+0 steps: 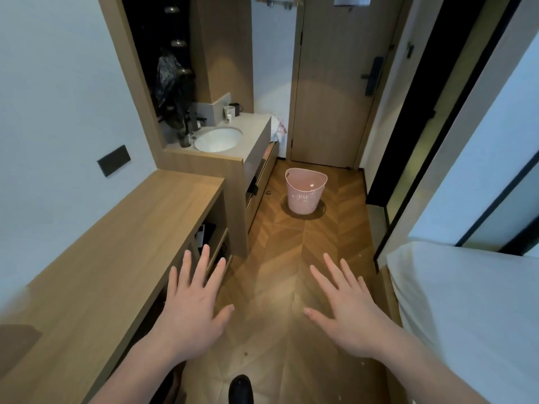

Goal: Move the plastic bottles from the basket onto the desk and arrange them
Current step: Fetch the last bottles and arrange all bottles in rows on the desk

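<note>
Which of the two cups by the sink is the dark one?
The dark cup is the one farther back, nearer the wall. The white cup stands just in front of it.

A round white basin [218, 139] set in a grey vanity counter [256, 123], a closed wooden door [329, 91] beyond, white bedding [466, 310] at right, herringbone wood floor [280, 258].

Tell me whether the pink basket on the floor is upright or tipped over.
Upright. The pink basket stands on its base on the wooden floor near the door, its open rim facing up.
</note>
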A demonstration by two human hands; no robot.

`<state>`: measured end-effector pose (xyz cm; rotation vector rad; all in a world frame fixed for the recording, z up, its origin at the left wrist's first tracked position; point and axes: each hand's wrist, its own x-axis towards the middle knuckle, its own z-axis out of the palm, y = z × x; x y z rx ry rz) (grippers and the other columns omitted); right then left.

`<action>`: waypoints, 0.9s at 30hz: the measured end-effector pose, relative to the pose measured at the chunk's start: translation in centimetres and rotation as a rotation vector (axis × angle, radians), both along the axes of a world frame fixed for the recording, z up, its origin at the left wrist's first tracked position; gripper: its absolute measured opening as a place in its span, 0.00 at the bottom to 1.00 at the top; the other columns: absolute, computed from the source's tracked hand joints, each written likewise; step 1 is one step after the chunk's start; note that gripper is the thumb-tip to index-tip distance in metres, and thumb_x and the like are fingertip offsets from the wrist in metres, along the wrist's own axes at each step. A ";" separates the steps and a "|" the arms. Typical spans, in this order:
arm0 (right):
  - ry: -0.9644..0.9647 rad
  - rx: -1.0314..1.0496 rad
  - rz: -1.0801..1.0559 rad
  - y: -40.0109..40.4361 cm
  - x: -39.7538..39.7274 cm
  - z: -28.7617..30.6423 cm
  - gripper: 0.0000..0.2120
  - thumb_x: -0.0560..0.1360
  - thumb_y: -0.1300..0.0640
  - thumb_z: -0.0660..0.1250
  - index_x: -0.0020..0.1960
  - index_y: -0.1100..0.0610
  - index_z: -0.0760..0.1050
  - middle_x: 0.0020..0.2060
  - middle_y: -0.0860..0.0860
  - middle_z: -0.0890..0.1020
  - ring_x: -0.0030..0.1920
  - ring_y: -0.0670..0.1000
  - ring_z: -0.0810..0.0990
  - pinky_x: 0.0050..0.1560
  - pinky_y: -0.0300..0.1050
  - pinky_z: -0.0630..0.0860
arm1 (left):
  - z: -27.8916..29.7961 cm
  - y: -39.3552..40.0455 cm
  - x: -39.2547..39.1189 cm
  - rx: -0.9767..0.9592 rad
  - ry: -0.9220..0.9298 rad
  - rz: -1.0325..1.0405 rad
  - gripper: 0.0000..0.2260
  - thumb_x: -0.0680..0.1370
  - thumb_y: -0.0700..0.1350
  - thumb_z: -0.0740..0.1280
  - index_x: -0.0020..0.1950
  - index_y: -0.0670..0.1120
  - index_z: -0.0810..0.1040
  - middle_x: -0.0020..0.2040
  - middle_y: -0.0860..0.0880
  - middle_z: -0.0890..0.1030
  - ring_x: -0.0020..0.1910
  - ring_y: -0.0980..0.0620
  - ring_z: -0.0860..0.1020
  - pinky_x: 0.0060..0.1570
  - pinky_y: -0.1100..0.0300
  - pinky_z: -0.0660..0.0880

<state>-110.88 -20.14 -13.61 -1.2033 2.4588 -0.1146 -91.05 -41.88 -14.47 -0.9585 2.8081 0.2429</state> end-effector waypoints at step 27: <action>-0.115 -0.003 -0.250 -21.2 -40.6 -5.5 0.40 0.84 0.30 0.55 0.86 0.39 0.37 0.81 0.42 0.25 0.83 0.55 0.26 0.83 0.62 0.33 | -1.2 -26.5 -47.5 -0.029 -0.041 -0.334 0.38 0.83 0.64 0.55 0.84 0.56 0.35 0.79 0.50 0.23 0.76 0.42 0.22 0.77 0.42 0.30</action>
